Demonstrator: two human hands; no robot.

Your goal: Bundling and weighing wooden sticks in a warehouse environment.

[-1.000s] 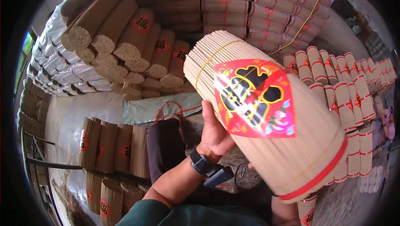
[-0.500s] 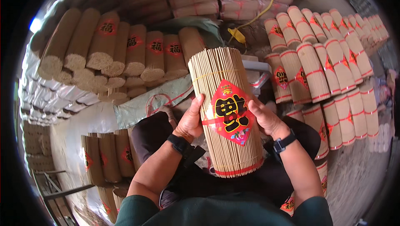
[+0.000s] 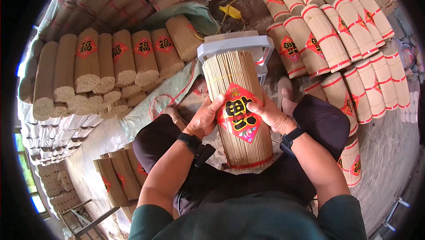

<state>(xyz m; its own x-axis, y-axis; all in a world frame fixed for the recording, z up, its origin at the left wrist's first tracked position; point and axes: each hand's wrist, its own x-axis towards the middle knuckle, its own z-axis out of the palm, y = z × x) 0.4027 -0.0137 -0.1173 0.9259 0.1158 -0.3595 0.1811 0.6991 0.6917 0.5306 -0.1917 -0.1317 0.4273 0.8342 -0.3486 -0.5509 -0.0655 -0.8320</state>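
Observation:
Both hands hold a thick bundle of thin tan sticks [image 3: 248,151] upright above my lap. A red diamond label [image 3: 241,129] with a dark character sits on its front. A thin yellow string rings the upper part, and a red band circles the bottom. My left hand [image 3: 205,115] grips the left side, thumb at the label's edge. My right hand [image 3: 274,114] wraps the right side, its thumb pressing on the label. The fingers behind the bundle are hidden. Just beyond its top stands a white-grey frame [image 3: 234,44], partly covered by the bundle.
Brown stick bundles [image 3: 87,65] are piled at the left beside a green sheet [image 3: 137,102]. Banded bundles [image 3: 325,36] stack at the right. More bundles [image 3: 117,173] stand near my left knee. A yellow object [image 3: 231,12] with a cord lies at the back.
The view has shifted, bringing the white-grey frame into fuller sight. The bundle sits slightly lower in view. My right thumb has moved further onto the label, and my left thumb now reaches its edge.

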